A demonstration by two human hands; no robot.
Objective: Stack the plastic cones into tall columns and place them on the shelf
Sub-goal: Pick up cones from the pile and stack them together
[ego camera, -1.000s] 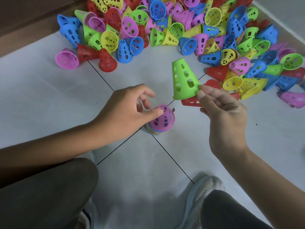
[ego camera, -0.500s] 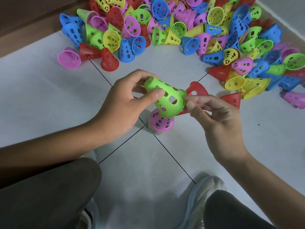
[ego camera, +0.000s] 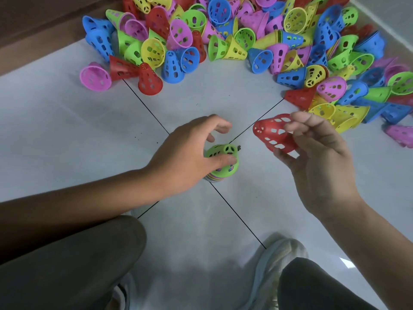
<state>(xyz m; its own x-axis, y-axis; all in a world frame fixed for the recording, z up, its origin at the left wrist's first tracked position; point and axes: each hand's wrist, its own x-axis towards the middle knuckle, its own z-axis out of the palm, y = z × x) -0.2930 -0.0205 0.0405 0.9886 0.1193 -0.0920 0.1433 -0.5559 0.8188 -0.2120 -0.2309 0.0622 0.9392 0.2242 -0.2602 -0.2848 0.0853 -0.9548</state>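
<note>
A short stack of cones (ego camera: 220,173) stands on the white floor where the tile lines cross, with a green cone (ego camera: 221,154) on top. My left hand (ego camera: 190,157) curls around that green cone, thumb on its near side. My right hand (ego camera: 317,157) holds a red cone (ego camera: 272,133) in the air to the right of the stack, its narrow end pointing left, pinched between thumb and fingers. A big heap of loose cones (ego camera: 234,34) in blue, green, yellow, pink and red lies across the far floor.
My knees and a light shoe (ego camera: 272,260) fill the near edge. A brown wooden strip (ego camera: 44,25) borders the floor at the far left. A lone pink cone (ego camera: 400,135) lies at the right edge. No shelf is in view.
The green cone passed from my right hand to my left and now sits on the stack over the pink cone. My right hand has moved right with only the red cone.
</note>
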